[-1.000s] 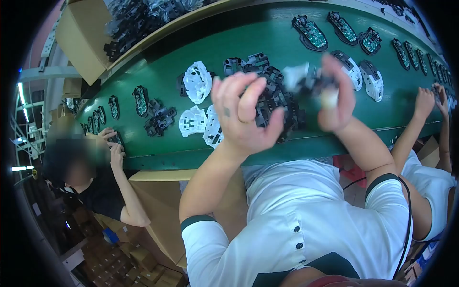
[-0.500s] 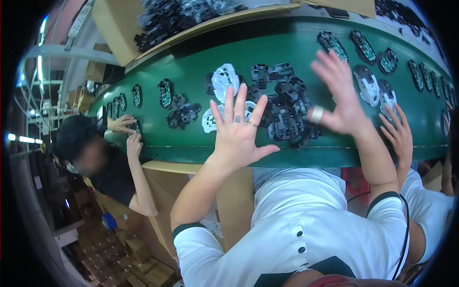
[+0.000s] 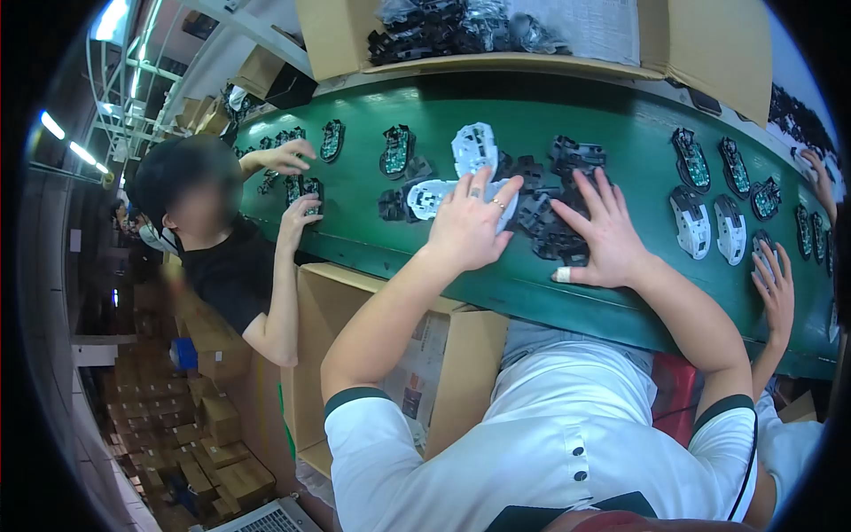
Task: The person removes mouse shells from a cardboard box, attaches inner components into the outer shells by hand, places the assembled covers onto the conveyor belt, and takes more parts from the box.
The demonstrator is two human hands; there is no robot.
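My left hand (image 3: 468, 226) lies with its fingers apart over white plastic mouse shells on the green bench. One white shell (image 3: 474, 146) points away from me, just beyond the fingertips. Another white shell (image 3: 427, 200) lies crosswise to the left of the fingers, its inner side facing up. My right hand (image 3: 607, 232) is spread over a heap of black plastic parts (image 3: 539, 213), fingertips touching or just above them. A white wrap (image 3: 562, 275) covers its thumb tip. More black parts (image 3: 572, 152) lie beyond the right fingers. Neither hand visibly grips anything.
Mouse bases with green circuit boards (image 3: 690, 160) and white-and-black mice (image 3: 690, 223) sit on the right of the green bench (image 3: 355, 239). Co-workers' hands (image 3: 774, 288) work at both ends. Ahead, an open carton (image 3: 523, 64) holds black parts; another carton (image 3: 470, 355) stands below.
Both hands have come down from above the bench, the left onto the white shells and the right onto the black heap. The view has shifted. The left co-worker's hands have moved apart.
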